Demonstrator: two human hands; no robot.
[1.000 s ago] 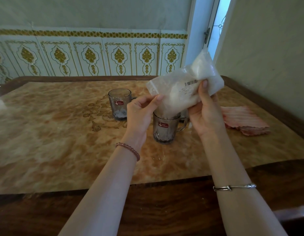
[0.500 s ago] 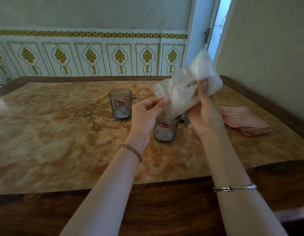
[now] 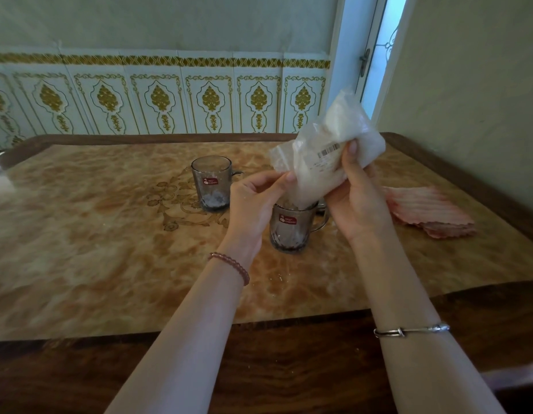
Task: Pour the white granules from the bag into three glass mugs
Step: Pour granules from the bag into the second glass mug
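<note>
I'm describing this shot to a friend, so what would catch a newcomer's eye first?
First, the bag of white granules, tilted mouth-down into the near glass mug at centre, held by the right hand while the left hand pinches its open edge. Behind to the left stands a second mug with granules in it, and a pink cloth lies at right.

granules (image 3: 325,171): white | mugs (image 3: 211,183): smoky (red labels) | cloth (image 3: 429,210): pink, striped

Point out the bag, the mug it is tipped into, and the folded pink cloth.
bag (image 3: 334,150), head view: on the clear plastic beside the barcode label.
near mug (image 3: 289,231), head view: on the glass wall below its red sticker.
pink cloth (image 3: 429,210), head view: on the ribbed top fold.
</note>
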